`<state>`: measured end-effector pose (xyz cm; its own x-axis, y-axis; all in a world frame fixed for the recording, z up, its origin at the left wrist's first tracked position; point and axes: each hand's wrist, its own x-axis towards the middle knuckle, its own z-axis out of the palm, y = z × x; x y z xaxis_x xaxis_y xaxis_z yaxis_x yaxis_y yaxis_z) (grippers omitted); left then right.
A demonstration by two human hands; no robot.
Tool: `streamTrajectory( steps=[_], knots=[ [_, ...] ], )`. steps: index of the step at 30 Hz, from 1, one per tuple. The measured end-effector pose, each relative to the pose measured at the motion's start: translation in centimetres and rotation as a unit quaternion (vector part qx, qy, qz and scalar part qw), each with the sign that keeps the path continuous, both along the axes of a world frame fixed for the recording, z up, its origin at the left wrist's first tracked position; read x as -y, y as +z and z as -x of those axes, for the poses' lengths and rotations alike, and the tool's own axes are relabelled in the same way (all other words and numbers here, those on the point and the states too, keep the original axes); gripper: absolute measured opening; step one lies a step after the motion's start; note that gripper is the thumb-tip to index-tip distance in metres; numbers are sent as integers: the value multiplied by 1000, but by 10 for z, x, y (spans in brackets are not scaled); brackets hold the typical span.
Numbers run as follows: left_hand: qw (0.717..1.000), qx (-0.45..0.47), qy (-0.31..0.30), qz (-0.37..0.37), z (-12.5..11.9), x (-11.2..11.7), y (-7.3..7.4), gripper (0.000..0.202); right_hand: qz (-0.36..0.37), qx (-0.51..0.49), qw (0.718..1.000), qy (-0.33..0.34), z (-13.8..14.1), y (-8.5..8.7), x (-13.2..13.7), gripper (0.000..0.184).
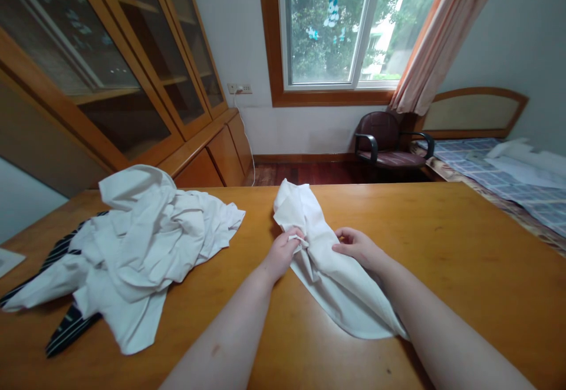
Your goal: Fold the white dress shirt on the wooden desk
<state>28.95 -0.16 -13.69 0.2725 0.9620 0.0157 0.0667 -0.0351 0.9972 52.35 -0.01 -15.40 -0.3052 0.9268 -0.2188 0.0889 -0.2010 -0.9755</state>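
A white cloth (325,243), loosely gathered into a long strip, lies slantwise on the wooden table, its lower end spread flatter. I cannot tell whether it is a garment. My left hand (283,251) is closed on a bunched fold at its left side, thumb and fingers pinching the fabric. At the cloth's right edge is my right hand (360,248), its fingers curved and a gap showing between thumb and forefinger. The fingertips of that hand touch or nearly touch the fabric.
A crumpled heap of white fabric (145,237) lies on the table (442,272) at the left, over a black-and-white striped cloth (73,325). Beyond the far edge stand a glass-door cabinet (177,136), an armchair (384,134) and a bed (508,172).
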Motion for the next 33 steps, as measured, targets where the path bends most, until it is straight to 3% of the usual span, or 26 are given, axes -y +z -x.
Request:
streamTrajectory(
  steps=[3, 7, 12, 15, 19, 21, 23, 25, 28, 33],
  knots=[
    [999, 15, 39, 11, -1, 0, -3, 12, -43, 48, 997, -37, 3, 4, 1, 36],
    [983, 52, 176, -5, 5, -6, -6, 14, -123, 119, 972, -160, -4, 16, 1, 34],
    [937, 129, 324, -11, 19, -19, -4, 13, -120, 69, 937, -320, -36, 21, -13, 38],
    [918, 130, 375, 14, 24, -24, -4, 14, -117, 17, 943, -312, -47, 17, -18, 37],
    [960, 31, 280, -1, 16, -16, -10, 33, -67, 65, 991, -94, -28, 9, -11, 34],
    [975, -32, 214, -43, 8, -7, -13, 57, -94, 104, 990, -3, -11, 7, -4, 35],
    [979, -93, 174, -59, 1, -1, -13, 80, -119, 110, 986, 41, 2, 7, 3, 44],
    [976, -140, 159, -54, -3, 3, -11, 83, -112, 99, 987, 56, 10, 9, 9, 58],
    [968, -170, 178, -42, -3, 2, -6, 61, -95, 82, 992, 31, 17, 9, 12, 68],
    [973, -153, 146, -87, -2, 0, -10, 19, -110, 173, 977, -55, 27, 3, 12, 25]
  ],
)
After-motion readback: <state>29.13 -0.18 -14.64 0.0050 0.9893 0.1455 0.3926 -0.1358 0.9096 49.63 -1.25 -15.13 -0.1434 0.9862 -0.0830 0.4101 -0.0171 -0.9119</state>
